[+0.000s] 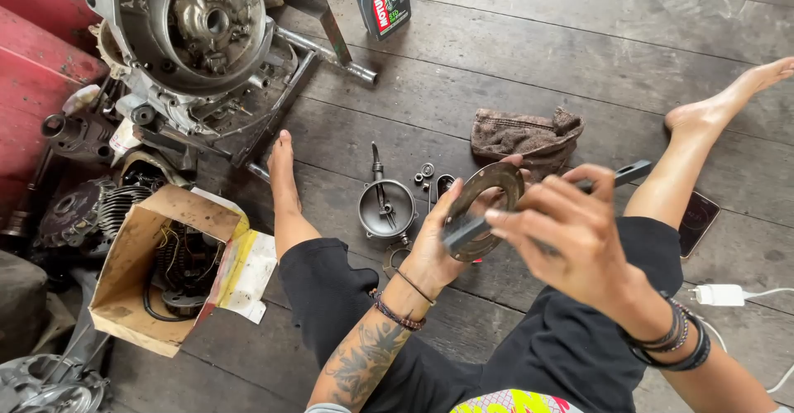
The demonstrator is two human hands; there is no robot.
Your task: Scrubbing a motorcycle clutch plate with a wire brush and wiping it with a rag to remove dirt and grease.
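I sit on a dark wooden plank floor (529,57) with my legs spread. My left hand (438,243) holds up a rusty metal ring plate (490,183) at its lower edge. My right hand (558,235) grips a dark flat metal bar tool (630,171) and lays it across the ring's lower part. Just beyond the hands, a round grey metal cover (386,208) with a lever lies on the floor, with a few small washers and nuts (425,172) beside it.
An engine casing (194,33) on a metal frame stands at the top left. A cardboard box (141,256) holds a wired coil part. A brown rag (525,136), an oil bottle (382,0), a phone (699,221) and a white charger (718,295) lie around.
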